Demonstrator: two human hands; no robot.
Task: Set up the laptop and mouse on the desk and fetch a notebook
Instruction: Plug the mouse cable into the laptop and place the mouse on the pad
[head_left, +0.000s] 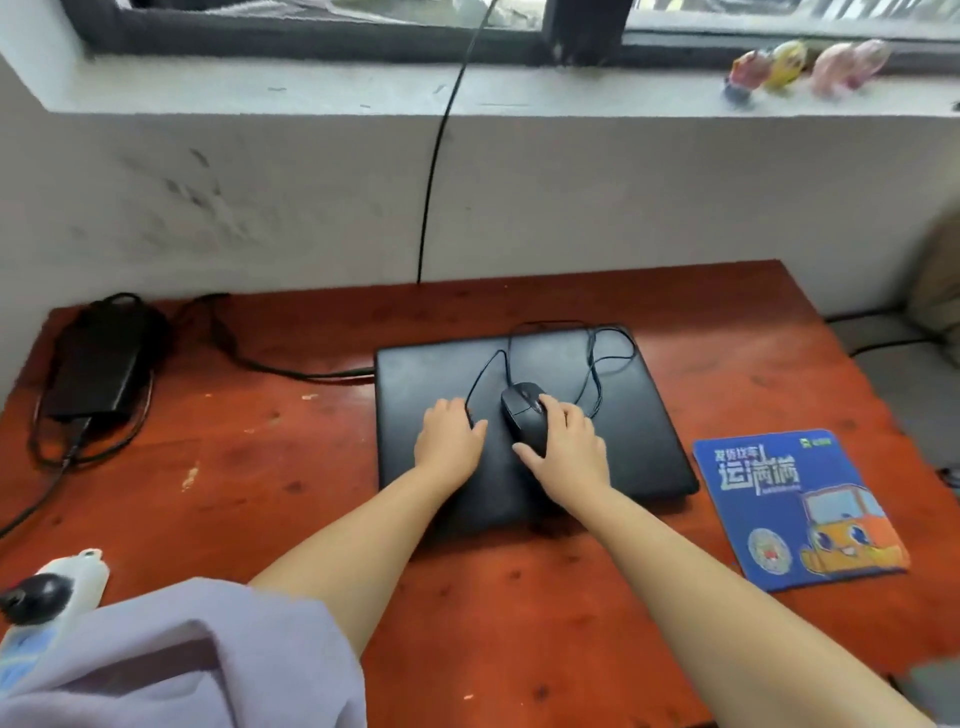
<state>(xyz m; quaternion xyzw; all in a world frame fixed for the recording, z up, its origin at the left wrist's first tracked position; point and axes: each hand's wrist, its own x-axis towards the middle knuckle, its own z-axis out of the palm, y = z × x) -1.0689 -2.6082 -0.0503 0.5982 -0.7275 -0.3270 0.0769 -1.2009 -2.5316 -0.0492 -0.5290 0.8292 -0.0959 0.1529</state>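
Nearest, at lower left of the frame: lilac sleeve (171, 660), and beside it a white power strip (62, 582) with a black plug in it. Further in, two bare forearms reaching up the red bench (260, 467) to the middle of the frame.

Left hand (451, 434) laid flat on the shut laptop (530, 415), fingers relaxed, gripping nothing. Right hand (569, 441) cupped over the black mouse (525, 415), thumb on one side and fingers curled over the other: grip closed round the mouse, which sits on the laptop lid with its cord looped loosely behind it.

To the right of the laptop, just beside it and apart: blue mouse pad (795, 509) with an orange cartoon truck, nothing on it. At left, well apart: black power brick (98, 364) in a tangle of cable, one lead running to the laptop's left edge. Beyond, a windowsill with small toy figures (800, 67) at upper right.

Judged from this: early in the task. Laptop placed on the bench but not yet opened; mouse not yet on its pad; whether its cord is plugged in, cannot tell. No notebook in sight, so fetching remains. No containers visible.
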